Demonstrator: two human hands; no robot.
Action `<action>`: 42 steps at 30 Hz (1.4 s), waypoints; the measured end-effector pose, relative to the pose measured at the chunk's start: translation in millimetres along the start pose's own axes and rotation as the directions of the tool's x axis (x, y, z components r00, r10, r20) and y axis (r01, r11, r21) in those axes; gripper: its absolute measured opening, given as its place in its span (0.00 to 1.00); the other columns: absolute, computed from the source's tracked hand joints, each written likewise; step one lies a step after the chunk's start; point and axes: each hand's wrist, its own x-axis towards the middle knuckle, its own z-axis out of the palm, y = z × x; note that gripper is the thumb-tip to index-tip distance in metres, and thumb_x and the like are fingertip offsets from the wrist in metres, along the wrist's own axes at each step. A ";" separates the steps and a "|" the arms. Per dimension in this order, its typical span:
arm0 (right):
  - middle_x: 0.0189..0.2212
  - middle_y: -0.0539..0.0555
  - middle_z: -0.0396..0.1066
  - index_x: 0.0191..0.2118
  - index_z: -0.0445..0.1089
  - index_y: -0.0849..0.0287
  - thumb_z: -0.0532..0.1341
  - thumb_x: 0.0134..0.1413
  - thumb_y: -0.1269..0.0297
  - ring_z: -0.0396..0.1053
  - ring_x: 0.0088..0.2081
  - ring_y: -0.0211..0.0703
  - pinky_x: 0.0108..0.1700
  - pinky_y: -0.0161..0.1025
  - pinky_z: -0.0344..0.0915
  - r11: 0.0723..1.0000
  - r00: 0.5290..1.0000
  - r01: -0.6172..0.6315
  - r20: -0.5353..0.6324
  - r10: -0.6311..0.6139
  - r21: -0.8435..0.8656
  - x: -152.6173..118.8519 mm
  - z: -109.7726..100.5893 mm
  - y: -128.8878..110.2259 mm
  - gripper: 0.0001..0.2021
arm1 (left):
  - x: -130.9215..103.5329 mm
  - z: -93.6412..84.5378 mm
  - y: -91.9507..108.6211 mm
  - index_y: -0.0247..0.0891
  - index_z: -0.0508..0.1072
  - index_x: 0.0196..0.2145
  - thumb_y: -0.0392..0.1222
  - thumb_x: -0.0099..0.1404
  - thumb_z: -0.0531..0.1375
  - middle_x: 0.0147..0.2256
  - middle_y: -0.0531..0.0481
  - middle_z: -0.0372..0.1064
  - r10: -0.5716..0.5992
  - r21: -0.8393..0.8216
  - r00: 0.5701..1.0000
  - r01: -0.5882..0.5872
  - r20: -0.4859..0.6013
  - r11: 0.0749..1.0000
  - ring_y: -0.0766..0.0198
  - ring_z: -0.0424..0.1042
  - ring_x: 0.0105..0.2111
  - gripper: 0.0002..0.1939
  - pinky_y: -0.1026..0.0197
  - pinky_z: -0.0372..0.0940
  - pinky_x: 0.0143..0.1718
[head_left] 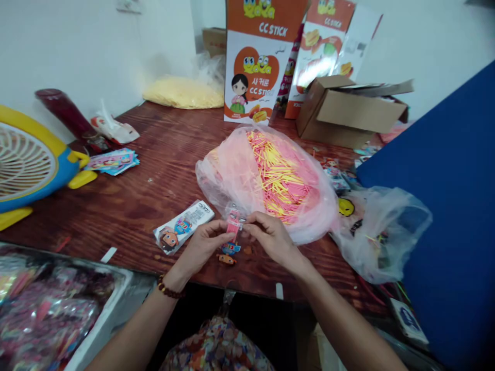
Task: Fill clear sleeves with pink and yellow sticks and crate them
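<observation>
A small clear printed packet [231,246] with pink sticks inside is held upright near the table's front edge. My left hand [211,238] pinches its left side between thumb and fingers. At its upper right, my right hand [266,234] is closed with the fingertips together on the packet's edge. To the left lies a stack of flat printed packets [185,226]. Just beyond my hands sits a large open plastic bag [228,165] full of pink and yellow thin sticks [276,175].
A yellow and blue fan [29,159] stands at the left, near printed cards [114,161]. A tray of filled packets [46,309] is at lower left. Behind are CC Stick boxes [251,67] and an open carton [348,113]. A blue panel [441,206] borders the right.
</observation>
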 end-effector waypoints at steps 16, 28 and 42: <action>0.26 0.53 0.76 0.28 0.76 0.61 0.57 0.48 0.70 0.70 0.30 0.42 0.34 0.35 0.60 0.675 0.927 -0.359 -0.328 0.180 -0.644 58.0 -133.3 91.6 0.09 | -2.2 -1.5 -14.6 0.34 0.76 0.31 0.48 0.53 0.70 0.28 0.51 0.75 -0.096 -0.024 0.977 0.093 -0.190 0.995 0.66 0.71 0.27 0.15 0.66 0.66 0.29; 0.33 0.54 0.79 0.36 0.79 0.60 0.58 0.53 0.68 0.73 0.37 0.43 0.38 0.33 0.62 0.602 0.937 -0.350 -0.269 0.224 -0.718 60.3 -132.2 89.5 0.11 | 0.5 0.4 -18.0 0.36 0.77 0.36 0.46 0.55 0.70 0.31 0.51 0.76 -0.119 -0.074 0.977 0.108 -0.176 0.991 0.68 0.72 0.28 0.14 0.68 0.67 0.30; 0.32 0.54 0.77 0.33 0.74 0.60 0.55 0.52 0.68 0.72 0.35 0.40 0.36 0.33 0.62 0.638 0.886 -0.422 -0.441 0.142 -0.644 33.2 -129.5 63.8 0.09 | 0.6 5.8 -17.6 0.36 0.77 0.37 0.45 0.49 0.73 0.33 0.51 0.78 -0.145 -0.071 0.967 0.133 -0.210 0.989 0.66 0.74 0.29 0.18 0.66 0.68 0.30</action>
